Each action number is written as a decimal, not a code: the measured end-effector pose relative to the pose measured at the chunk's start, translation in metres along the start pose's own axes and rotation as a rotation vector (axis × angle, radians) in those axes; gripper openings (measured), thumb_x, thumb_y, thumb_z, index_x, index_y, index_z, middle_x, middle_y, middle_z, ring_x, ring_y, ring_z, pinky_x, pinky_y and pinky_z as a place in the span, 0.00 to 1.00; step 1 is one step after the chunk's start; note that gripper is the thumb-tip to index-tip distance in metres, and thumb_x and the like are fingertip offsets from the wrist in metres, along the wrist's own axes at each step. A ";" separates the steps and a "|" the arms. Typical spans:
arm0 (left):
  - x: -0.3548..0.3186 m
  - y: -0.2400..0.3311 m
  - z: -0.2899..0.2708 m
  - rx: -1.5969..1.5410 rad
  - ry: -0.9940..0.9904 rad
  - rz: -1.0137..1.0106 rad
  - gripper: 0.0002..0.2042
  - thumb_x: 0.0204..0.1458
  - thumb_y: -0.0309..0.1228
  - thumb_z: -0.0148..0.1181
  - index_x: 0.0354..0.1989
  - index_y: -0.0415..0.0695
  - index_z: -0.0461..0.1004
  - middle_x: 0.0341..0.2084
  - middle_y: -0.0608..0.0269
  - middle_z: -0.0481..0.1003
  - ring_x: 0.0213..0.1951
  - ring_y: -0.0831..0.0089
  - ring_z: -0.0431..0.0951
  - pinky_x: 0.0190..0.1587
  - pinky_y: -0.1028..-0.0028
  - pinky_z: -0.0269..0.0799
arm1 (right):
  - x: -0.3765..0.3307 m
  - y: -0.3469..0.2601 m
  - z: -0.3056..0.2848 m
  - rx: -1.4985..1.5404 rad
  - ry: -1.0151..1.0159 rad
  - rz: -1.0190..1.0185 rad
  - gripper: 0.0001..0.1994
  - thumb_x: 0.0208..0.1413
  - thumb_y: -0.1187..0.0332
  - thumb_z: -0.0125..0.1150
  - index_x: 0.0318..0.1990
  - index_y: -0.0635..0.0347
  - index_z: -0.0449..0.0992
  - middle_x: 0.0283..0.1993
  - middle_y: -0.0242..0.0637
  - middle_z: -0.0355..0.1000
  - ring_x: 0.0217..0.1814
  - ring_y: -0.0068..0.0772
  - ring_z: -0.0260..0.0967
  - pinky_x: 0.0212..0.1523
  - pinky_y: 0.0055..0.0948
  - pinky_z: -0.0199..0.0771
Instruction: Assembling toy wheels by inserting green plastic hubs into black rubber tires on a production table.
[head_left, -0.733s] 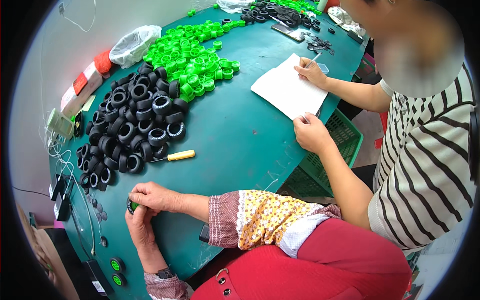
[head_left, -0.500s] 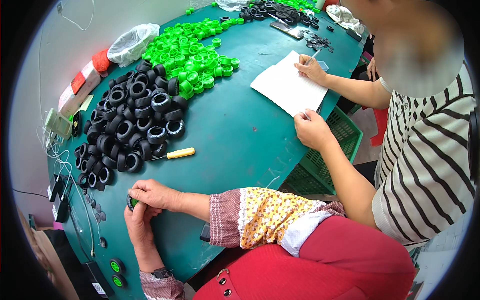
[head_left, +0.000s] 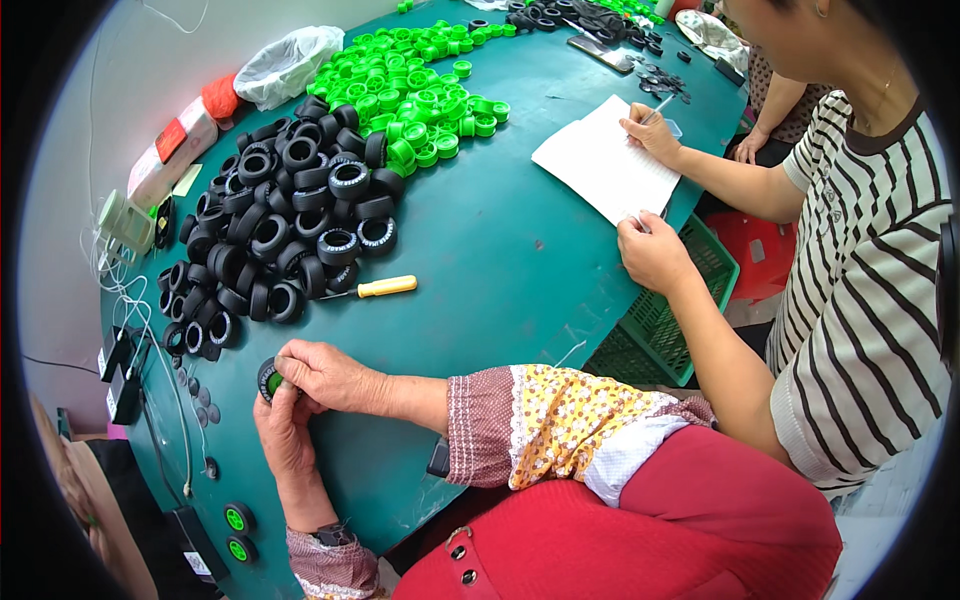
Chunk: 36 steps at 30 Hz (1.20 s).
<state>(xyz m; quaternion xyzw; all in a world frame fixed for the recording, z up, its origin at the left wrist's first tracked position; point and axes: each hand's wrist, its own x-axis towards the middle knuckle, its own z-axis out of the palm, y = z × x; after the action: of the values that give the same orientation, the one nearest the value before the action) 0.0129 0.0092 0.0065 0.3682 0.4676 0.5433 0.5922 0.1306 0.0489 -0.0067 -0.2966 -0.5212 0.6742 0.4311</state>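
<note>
Both hands are closed on a toy wheel (head_left: 267, 379), a black tire with a green hub showing inside it. My left hand (head_left: 286, 437) grips it from below. My right hand (head_left: 328, 377) lies over its right side, thumb and fingers pressed on tire and hub, so much of the wheel is hidden. Beyond the hands is a heap of black tires (head_left: 270, 235), with a pile of green hubs (head_left: 410, 95) behind it. A screwdriver with a yellow handle (head_left: 387, 286) rests beside the tires. Two wheels with green hubs (head_left: 239, 518) lie near the table's left edge.
Beside me on the right, a person in a striped top holds a pen over an open notebook (head_left: 607, 165). White cables (head_left: 150, 350) and black adapters (head_left: 124, 395) run along the left edge. A green crate (head_left: 660, 330) stands below the table's right edge.
The view has shifted, so the table things sit further right. Both hands still hold the wheel, and more of its tire face shows now.
</note>
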 end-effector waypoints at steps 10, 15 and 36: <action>-0.010 -0.001 -0.002 -0.044 -0.092 -0.012 0.08 0.49 0.29 0.50 0.34 0.37 0.67 0.22 0.63 0.70 0.21 0.76 0.71 0.22 0.80 0.68 | -0.009 -0.014 0.003 0.008 -0.096 0.051 0.15 0.55 0.59 0.48 0.32 0.65 0.68 0.21 0.35 0.67 0.13 0.22 0.61 0.16 0.22 0.63; -0.010 -0.002 0.007 0.038 -0.004 -0.029 0.08 0.49 0.30 0.50 0.33 0.37 0.67 0.21 0.62 0.70 0.20 0.75 0.71 0.23 0.79 0.68 | -0.003 -0.003 0.002 0.000 -0.064 0.024 0.15 0.54 0.58 0.49 0.33 0.65 0.69 0.21 0.35 0.67 0.17 0.22 0.62 0.17 0.23 0.64; -0.010 -0.005 0.003 0.070 -0.092 -0.056 0.11 0.49 0.31 0.52 0.36 0.36 0.67 0.24 0.62 0.72 0.21 0.75 0.72 0.25 0.79 0.70 | -0.003 -0.002 -0.006 -0.063 -0.079 0.036 0.14 0.55 0.59 0.48 0.36 0.63 0.69 0.23 0.34 0.67 0.16 0.20 0.61 0.16 0.22 0.63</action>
<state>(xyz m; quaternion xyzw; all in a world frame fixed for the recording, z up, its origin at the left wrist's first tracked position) 0.0171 -0.0008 0.0042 0.4001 0.4687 0.4924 0.6146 0.1375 0.0492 -0.0071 -0.2927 -0.5532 0.6763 0.3885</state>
